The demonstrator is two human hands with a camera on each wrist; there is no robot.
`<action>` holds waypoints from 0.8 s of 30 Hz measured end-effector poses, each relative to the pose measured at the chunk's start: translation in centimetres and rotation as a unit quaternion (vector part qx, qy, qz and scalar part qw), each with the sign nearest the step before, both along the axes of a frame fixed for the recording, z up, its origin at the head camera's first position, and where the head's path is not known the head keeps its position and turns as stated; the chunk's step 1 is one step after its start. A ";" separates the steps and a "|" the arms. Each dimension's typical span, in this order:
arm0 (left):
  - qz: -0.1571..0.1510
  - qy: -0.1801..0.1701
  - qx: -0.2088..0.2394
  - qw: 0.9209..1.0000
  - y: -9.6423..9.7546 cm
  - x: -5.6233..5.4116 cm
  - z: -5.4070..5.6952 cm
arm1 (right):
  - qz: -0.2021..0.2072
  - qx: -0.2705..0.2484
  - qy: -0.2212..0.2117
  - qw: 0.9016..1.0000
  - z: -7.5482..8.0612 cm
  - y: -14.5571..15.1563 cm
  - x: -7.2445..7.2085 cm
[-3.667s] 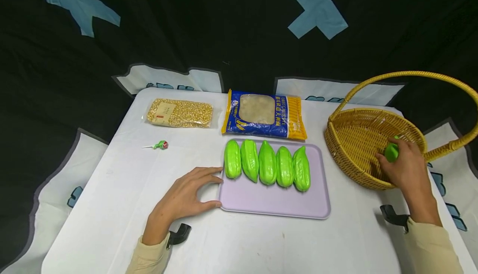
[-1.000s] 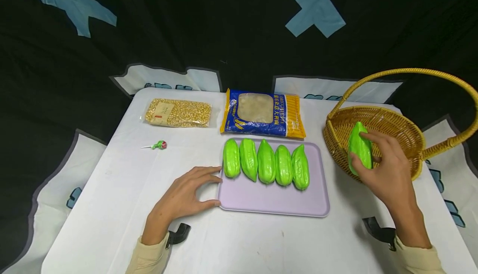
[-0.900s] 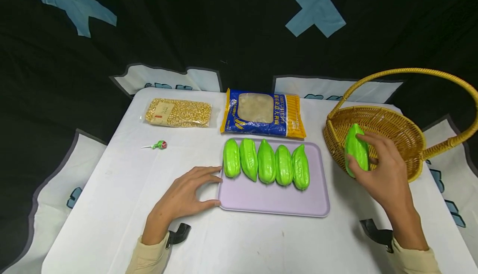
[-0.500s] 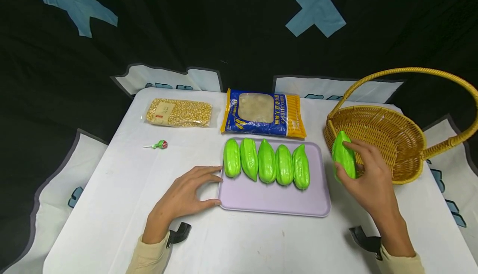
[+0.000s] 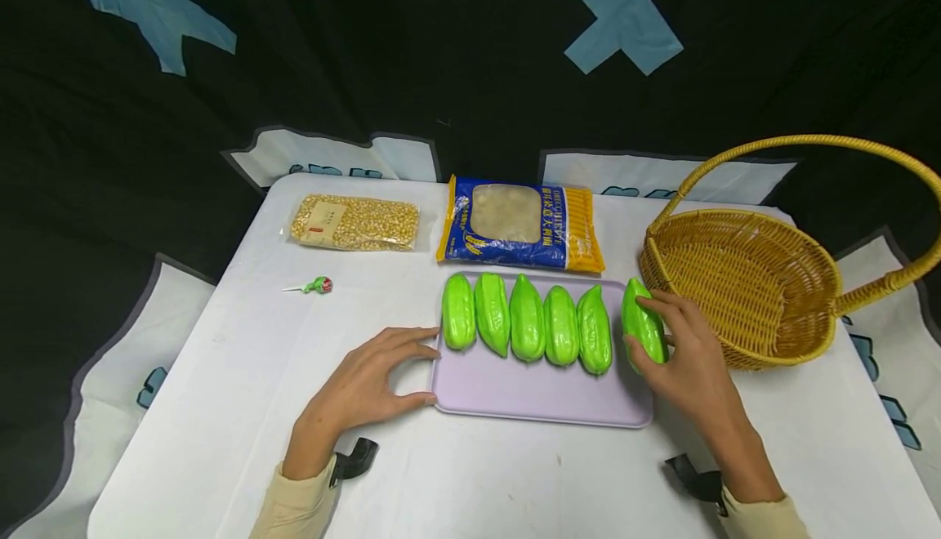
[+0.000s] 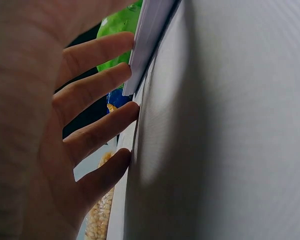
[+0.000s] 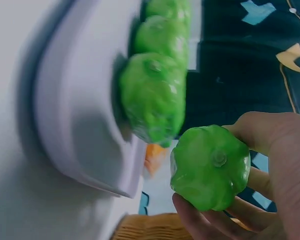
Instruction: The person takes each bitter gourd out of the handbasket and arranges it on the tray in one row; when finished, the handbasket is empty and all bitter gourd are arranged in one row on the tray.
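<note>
My right hand (image 5: 691, 351) holds a glossy, ribbed green fruit (image 5: 643, 325) over the right end of the lilac tray (image 5: 529, 398). Thumb on one side and fingers on the other grip it; the right wrist view shows its lobed end (image 7: 210, 167) apart from the fruits on the tray. Several matching green fruits (image 5: 527, 318) lie side by side in a row along the tray's far half. At the tray's left edge, my left hand (image 5: 367, 380) rests its thumb and fingertips against the rim. In the left wrist view the fingers (image 6: 102, 122) are spread and extended.
A wicker basket (image 5: 750, 278) with a tall arched handle (image 5: 816, 140) stands right of the tray. Behind the tray lies a blue and yellow pasta bag (image 5: 520, 224). Farther left are a bag of corn kernels (image 5: 356, 222) and a lollipop (image 5: 318, 284).
My right hand has lifted the green fruit out of the basket and carried it left to the tray's right end. My left hand has stayed at the tray's left edge.
</note>
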State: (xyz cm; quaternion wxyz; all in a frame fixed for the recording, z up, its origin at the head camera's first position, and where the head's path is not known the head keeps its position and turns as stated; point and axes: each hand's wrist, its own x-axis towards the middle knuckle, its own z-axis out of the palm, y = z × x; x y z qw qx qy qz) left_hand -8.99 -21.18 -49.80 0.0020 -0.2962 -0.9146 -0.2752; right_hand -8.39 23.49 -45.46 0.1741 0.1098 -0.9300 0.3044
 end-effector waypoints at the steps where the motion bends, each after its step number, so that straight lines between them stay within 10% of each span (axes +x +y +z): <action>1: 0.000 0.000 0.000 1.000 0.0 0.0 0.0 | 0.001 0.006 -0.002 1.000 -0.3 -0.1 0.0; 24: 0.005 0.005 -0.007 1.000 0.1 0.6 0.2 | -0.003 0.037 -0.074 0.997 -2.4 -0.8 -0.3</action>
